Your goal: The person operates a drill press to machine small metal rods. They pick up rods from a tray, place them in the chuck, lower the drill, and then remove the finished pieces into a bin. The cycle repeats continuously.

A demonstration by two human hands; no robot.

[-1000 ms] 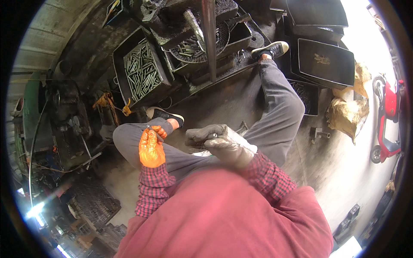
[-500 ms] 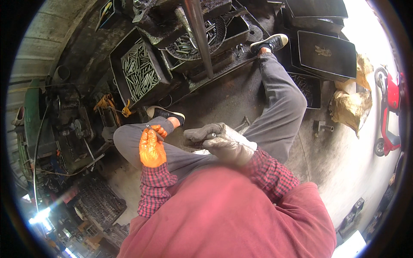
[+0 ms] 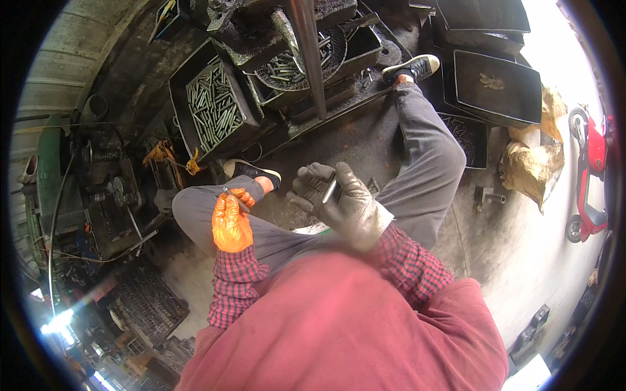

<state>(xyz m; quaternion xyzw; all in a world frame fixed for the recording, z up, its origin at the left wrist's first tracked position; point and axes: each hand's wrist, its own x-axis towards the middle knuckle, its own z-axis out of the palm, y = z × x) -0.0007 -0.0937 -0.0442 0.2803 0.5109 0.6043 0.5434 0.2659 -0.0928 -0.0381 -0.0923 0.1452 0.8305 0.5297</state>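
Note:
My left hand point(image 3: 231, 225), in an orange glove, is pinched around a slim dark metal pin point(image 3: 235, 198) above my left knee. To the right, my right hand point(image 3: 345, 207) wears a dirty grey-white work glove and is turned palm up, its fingers spread. A short shiny metal pin point(image 3: 330, 191) rests in that hand, at the base of the thumb. Beyond my knees, a black metal bin point(image 3: 246, 124) contains many similar pins point(image 3: 214, 107). More pins point(image 3: 287, 68) lie in a round mesh basket point(image 3: 339, 52) beside it, partly hidden by an upright metal bar.
The metal bar point(image 3: 308, 58) belongs to a greasy machine point(image 3: 261, 32) ahead. Black bins point(image 3: 495, 104) are stacked at far right, one with a glove point(image 3: 491, 81) on it. Farther right are a crumpled sack point(image 3: 531, 173) and a red scooter point(image 3: 595, 150). A green machine point(image 3: 52, 169) stands left.
My right hand has gone from curled fingers to an opened palm, exposing more of the pin in it. My left hand keeps its pinch and has hardly moved.

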